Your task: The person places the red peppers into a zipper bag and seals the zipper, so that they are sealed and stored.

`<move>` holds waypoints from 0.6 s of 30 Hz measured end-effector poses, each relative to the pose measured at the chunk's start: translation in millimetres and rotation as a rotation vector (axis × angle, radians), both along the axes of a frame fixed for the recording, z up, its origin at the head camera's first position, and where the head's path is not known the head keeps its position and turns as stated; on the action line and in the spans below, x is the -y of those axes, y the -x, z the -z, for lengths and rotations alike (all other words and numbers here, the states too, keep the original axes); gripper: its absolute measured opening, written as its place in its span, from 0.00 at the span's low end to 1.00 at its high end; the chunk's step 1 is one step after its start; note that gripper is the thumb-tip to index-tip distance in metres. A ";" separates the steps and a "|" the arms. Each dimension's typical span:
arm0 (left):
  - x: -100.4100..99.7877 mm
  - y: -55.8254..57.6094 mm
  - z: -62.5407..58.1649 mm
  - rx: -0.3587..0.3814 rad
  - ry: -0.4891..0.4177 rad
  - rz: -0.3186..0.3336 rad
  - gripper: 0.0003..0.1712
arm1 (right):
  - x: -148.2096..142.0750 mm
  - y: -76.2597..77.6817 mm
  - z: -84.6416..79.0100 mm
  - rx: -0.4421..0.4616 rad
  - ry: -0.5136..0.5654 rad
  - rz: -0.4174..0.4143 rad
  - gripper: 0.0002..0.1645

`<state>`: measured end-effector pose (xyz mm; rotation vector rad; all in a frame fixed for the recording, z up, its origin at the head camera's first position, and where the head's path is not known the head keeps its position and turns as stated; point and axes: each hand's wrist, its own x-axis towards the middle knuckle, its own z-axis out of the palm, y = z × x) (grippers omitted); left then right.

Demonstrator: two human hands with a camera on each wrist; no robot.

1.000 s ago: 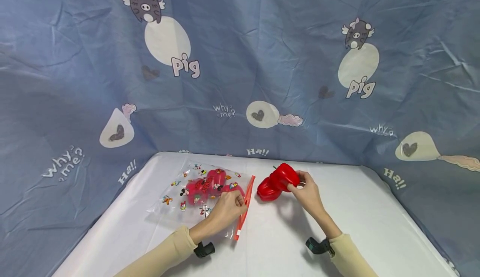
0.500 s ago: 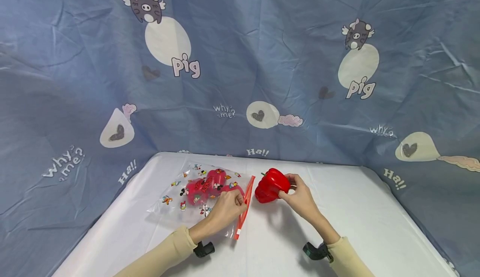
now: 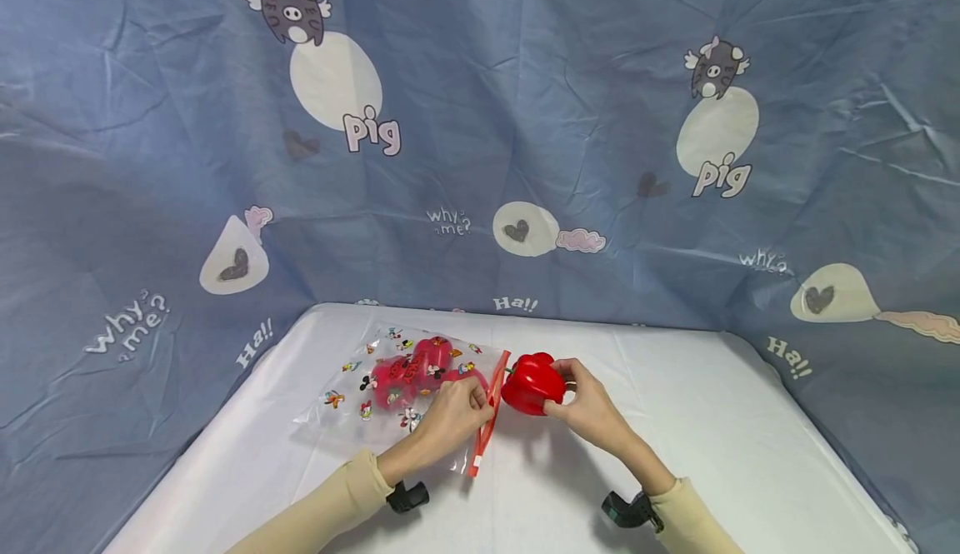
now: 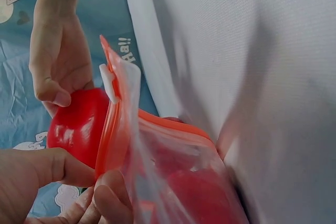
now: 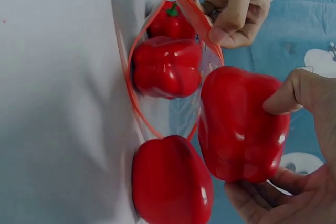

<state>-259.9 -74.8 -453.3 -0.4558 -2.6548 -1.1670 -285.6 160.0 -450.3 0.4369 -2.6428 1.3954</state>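
A clear zip bag (image 3: 345, 421) with cartoon prints and an orange zip edge (image 4: 107, 135) lies on the white table. My left hand (image 3: 452, 414) pinches its mouth between thumb and fingers, and the right wrist view shows that mouth spread wide. Inside are red bell peppers, one pepper (image 5: 168, 66) near the opening and another with a green stem (image 5: 172, 10) deeper in. My right hand (image 3: 596, 412) grips a red bell pepper (image 5: 244, 124) just outside the orange edge. One more bell pepper (image 5: 172, 182) rests on the table before the mouth, hidden behind the held one in the head view.
The white-covered table (image 3: 697, 421) reaches back to a blue curtain (image 3: 450, 162) with pig prints. A white slider (image 4: 108, 83) sits at one end of the zip. Black wrist cameras hang below both sleeves (image 3: 337, 500).
My right hand has brought the held pepper left and lower, to the bag's orange edge. It now covers the pepper on the table. My left hand stays on the bag.
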 end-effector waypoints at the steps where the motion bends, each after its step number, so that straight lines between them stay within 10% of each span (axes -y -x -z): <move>1: 0.1 0.2 0.1 0.000 0.000 -0.001 0.05 | 0.6 -0.7 0.4 0.011 0.002 -0.013 0.29; 18: 0.7 -0.2 0.3 0.015 -0.018 0.012 0.06 | 5.9 -6.7 9.9 0.058 -0.090 -0.124 0.29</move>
